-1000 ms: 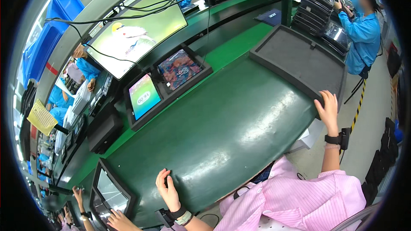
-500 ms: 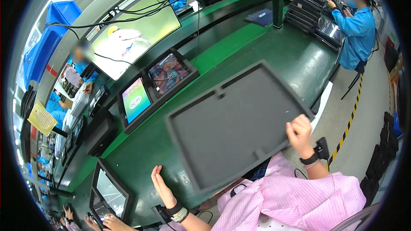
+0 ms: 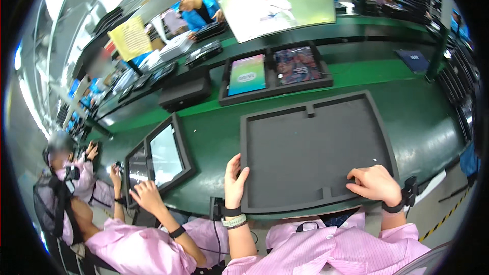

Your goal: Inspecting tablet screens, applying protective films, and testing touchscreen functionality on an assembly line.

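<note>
A shallow dark-grey foam tray (image 3: pixel 310 142) lies flat on the green bench in front of me, its recess holding only a tiny white speck (image 3: pixel 374 160). Against the tray's left wall is my left hand (image 3: pixel 235 186), fingers upright, with the thumb apart from them at the edge. My right hand (image 3: pixel 377 186) is over the tray's near right part, fingers curled in toward the thumb. Whether anything is inside those curled fingers is hidden. Both wrists wear black straps with small devices.
Behind the tray stands a black foam tray (image 3: pixel 326 82) with two lit tablets. A similar tray (image 3: pixel 189 165) with screens lies left, beside a co-worker's hand (image 3: pixel 148 197). A black box (image 3: pixel 186 89), a large monitor (image 3: pixel 275 7) and a dark-blue laptop-like panel (image 3: pixel 412 61) are farther back.
The tray has gone from tilted and raised to flat on the bench. My left hand has come to its left wall; my right has moved from its right edge to over the recess. The view has turned left.
</note>
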### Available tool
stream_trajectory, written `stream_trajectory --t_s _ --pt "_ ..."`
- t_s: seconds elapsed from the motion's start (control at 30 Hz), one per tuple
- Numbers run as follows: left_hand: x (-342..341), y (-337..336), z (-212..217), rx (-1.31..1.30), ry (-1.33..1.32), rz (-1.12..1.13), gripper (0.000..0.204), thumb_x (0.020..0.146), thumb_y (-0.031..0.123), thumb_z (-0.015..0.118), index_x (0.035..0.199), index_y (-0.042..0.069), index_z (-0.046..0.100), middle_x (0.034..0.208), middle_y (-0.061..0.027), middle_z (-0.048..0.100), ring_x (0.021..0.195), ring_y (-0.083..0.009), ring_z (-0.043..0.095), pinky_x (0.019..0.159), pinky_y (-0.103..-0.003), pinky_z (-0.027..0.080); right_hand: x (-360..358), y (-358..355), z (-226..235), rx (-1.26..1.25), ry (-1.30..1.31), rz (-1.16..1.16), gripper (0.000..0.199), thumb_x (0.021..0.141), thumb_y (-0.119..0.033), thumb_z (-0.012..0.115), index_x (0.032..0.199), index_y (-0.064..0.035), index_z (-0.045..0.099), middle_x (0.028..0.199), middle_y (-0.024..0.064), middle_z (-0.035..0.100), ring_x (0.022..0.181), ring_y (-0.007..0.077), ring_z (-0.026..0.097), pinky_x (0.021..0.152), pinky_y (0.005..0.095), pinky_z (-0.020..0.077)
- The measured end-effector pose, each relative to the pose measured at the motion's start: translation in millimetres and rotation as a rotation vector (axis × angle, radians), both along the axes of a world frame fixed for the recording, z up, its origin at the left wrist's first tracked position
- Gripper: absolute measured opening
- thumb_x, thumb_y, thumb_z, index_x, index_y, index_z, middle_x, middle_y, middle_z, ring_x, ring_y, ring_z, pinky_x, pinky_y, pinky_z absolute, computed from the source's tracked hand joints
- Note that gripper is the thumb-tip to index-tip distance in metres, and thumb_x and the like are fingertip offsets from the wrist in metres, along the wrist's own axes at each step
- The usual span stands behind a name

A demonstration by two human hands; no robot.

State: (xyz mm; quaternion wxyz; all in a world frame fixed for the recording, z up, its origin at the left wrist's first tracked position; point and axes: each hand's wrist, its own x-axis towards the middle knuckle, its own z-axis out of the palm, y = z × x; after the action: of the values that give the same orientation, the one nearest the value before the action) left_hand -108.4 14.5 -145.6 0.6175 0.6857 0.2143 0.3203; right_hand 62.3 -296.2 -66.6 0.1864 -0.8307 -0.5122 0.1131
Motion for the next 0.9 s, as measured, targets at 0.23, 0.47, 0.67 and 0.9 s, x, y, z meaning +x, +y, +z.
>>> stream_trajectory --t_s 0.23,0.47,0.67,0.9 --pt "0.4 1.2 2.4 -0.066 0.042 -0.012 0.046 0.081 0.004 0.055 0.124 0.001 0.039 0.13 -0.0147 0.037 0.124 -0.0234 0.031 0.103 -0.033 0.023 52.5 26.2 42.6 -0.187 0.329 0.562 0.04 0.083 -0.036 0.051 0.107 -0.0036 0.052 0.091 0.0146 0.06 0.086 0.0283 0.059 0.073 0.0334 0.047" --pt "7.1 -2.4 6.5 -0.058 0.013 0.024 0.039 0.082 0.003 0.052 0.12 0.0 0.043 0.121 -0.0136 0.046 0.114 -0.0216 0.042 0.098 -0.032 0.031 143.4 51.7 -31.4 0.44 0.671 -0.104 0.016 0.084 -0.013 0.051 0.09 0.0009 0.055 0.075 0.0054 0.058 0.07 0.0108 0.055 0.065 0.0242 0.0455" --pt "1.5 -0.4 4.3 -0.082 0.014 0.041 0.036 0.083 0.001 0.05 0.118 -0.001 0.044 0.119 -0.0128 0.048 0.111 -0.0197 0.045 0.096 -0.03 0.033 141.2 48.9 -42.9 0.41 0.665 -0.2 0.009 0.079 -0.004 0.05 0.082 0.0031 0.055 0.072 0.0049 0.055 0.064 0.0097 0.052 0.061 0.0232 0.0435" --pt "3.8 -2.8 7.3 -0.111 0.014 0.04 0.035 0.083 0.003 0.051 0.117 -0.001 0.046 0.12 -0.012 0.047 0.115 -0.0196 0.042 0.098 -0.029 0.03 116.1 49.6 -32.2 0.36 0.185 -0.091 0.004 0.074 -0.002 0.055 0.077 0.0005 0.054 0.075 0.0059 0.046 0.061 0.0133 0.049 0.057 0.0251 0.0417"
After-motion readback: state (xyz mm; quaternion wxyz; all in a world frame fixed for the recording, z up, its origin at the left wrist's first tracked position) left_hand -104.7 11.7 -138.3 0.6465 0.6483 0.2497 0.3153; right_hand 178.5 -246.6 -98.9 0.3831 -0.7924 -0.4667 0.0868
